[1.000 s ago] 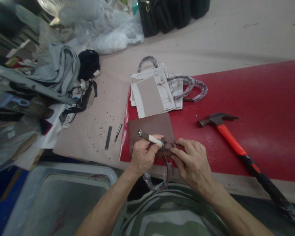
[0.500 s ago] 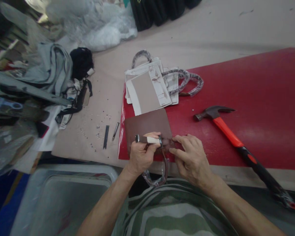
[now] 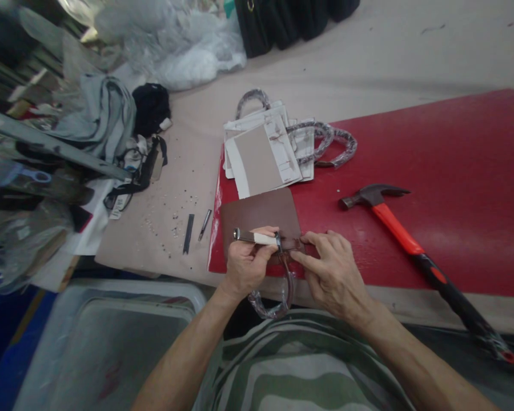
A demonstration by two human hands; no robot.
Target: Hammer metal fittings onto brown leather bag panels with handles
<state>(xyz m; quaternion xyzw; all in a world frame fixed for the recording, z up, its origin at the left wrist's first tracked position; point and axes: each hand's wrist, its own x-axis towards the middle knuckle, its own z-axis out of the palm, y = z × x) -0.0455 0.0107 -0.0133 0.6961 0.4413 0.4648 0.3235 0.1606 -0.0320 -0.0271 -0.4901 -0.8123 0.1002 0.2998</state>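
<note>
1. Here, a person's two bare hands work at the near edge of a pale worktop [image 3: 192,125], over a flat brown panel [image 3: 261,205].
2. The panel lies on the near left corner of a long red sheet [image 3: 432,148], close to the worktop's near edge.
3. The left hand [image 3: 246,265] has its thumb and fingers pinched closed around a narrow strip [image 3: 264,239], brown and pale, with a shiny metal end pointing left; a dark ring sits at its other end, by the fingertips.
4. The right hand [image 3: 332,271] has bent, slightly parted fingers, their tips touching the panel's right edge; I cannot tell whether they grip anything.
5. Between the hands, a curved handle [image 3: 290,291], partly wrapped in clear plastic, hangs over the worktop's near edge.
6. Just beyond the panel is a stack of pale panels [image 3: 259,162], overlapping the sheet's left edge, with plastic-wrapped handles [image 3: 348,149] of its own.
7. To the right, a claw hammer [image 3: 398,231] lies slantwise, its head on the sheet and its handle reaching past the worktop's near edge.
8. Left of the sheet lie a dark flat strip [image 3: 188,234], a small metal rod [image 3: 205,225] and scattered tiny bits.
9. Black bags [image 3: 261,28] stand towards the worktop's far edge.
</note>
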